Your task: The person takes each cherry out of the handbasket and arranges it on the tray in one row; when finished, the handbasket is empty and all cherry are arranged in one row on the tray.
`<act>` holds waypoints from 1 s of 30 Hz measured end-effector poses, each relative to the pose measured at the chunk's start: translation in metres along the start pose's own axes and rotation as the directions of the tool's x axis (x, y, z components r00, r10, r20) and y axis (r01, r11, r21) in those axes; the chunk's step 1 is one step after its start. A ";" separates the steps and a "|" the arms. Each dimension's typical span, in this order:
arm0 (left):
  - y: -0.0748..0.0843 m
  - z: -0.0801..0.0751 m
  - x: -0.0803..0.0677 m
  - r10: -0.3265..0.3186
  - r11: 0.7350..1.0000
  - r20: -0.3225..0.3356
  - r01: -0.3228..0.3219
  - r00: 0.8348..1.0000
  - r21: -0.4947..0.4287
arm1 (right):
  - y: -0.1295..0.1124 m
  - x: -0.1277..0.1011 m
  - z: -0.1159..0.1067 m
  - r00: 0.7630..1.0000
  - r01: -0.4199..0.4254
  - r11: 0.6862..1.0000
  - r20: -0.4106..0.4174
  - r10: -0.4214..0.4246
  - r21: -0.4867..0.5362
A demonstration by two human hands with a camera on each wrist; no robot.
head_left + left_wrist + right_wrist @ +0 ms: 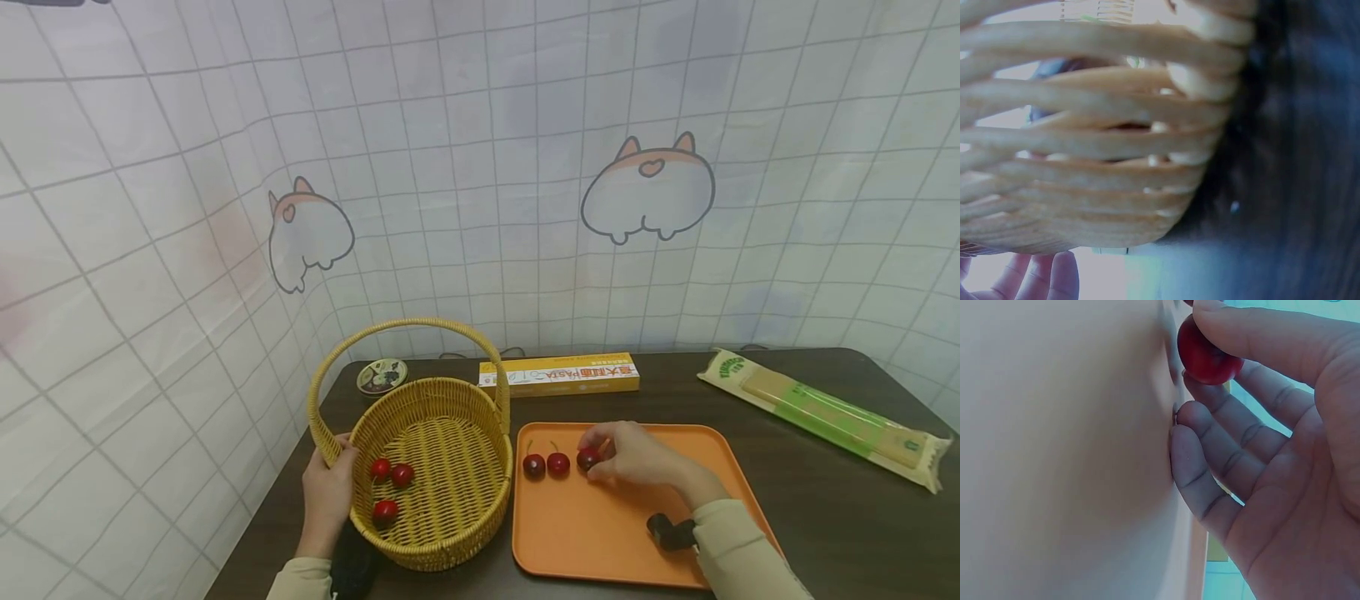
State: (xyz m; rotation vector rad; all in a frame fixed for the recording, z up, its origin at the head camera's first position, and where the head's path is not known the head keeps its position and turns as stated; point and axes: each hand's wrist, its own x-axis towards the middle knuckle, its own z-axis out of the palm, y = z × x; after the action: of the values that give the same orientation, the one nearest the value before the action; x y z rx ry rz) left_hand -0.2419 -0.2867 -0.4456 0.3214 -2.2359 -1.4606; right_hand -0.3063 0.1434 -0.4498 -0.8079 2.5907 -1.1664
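My right hand (630, 454) pinches a dark red cherry (588, 458) between thumb and fingers at the orange tray (600, 542). In the right wrist view, the thumb lies over the cherry (1210, 356) and the other fingertips are at the tray's surface. Two more cherries, a left one (534, 466) and one beside it (558, 463), sit in a row on the tray with stems up. My left hand (330, 483) grips the yellow wicker basket (442, 550) where its handle meets the left side. Inside the basket, three cherries (386, 512) lie towards the left.
Behind the tray lies a yellow pasta box (570, 375). A round patterned tin (382, 377) stands behind the basket. A long green-and-clear noodle packet (825, 417) lies slanted at the right. The dark table (847, 533) ends at a grid-patterned curtain (480, 167).
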 end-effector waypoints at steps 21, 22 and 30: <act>-0.001 0.000 0.001 0.005 1.000 -0.013 -0.005 1.000 0.006 | -0.006 -0.001 0.005 1.000 0.003 1.000 -0.018 -0.003 -0.002; -0.001 0.000 0.001 0.006 1.000 -0.013 -0.006 1.000 0.006 | -0.006 -0.001 0.005 1.000 0.003 1.000 -0.018 -0.003 -0.009; 0.000 0.000 0.000 0.005 1.000 -0.007 -0.005 1.000 0.008 | -0.005 -0.001 0.007 1.000 0.007 1.000 -0.014 -0.007 -0.019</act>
State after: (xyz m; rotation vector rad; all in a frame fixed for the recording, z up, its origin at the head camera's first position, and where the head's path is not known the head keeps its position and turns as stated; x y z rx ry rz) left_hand -0.2423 -0.2869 -0.4460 0.3230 -2.2359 -1.4467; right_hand -0.3009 0.1370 -0.4505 -0.8162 2.6157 -1.1555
